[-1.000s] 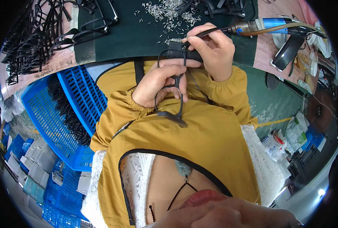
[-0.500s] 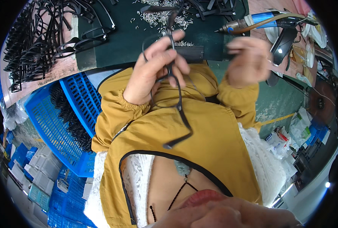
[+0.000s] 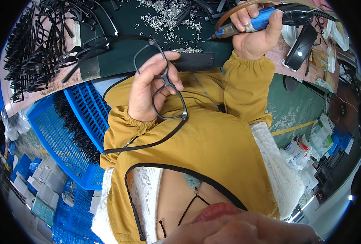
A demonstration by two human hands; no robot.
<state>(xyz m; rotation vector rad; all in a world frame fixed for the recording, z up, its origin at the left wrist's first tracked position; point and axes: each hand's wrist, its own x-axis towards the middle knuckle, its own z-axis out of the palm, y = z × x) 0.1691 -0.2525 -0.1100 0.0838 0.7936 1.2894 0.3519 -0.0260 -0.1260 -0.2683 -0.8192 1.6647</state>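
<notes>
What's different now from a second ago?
The right hand moved forward and right and has taken hold of the blue tool. The left hand drew left, still holding the black glasses frame, whose arms now point left. The metal pins and blue basket look unchanged.

Both arms are bent at the elbow and reach forward in front of the torso. The left forearm slants inward, and its wrist shows below the heel of the hand. The left grip is closed, one finger stretched out toward the right, the others curled. The right forearm rises steeply, and the right grip, farther forward and well apart from the left, clasps firmly with bent fingers.
</notes>
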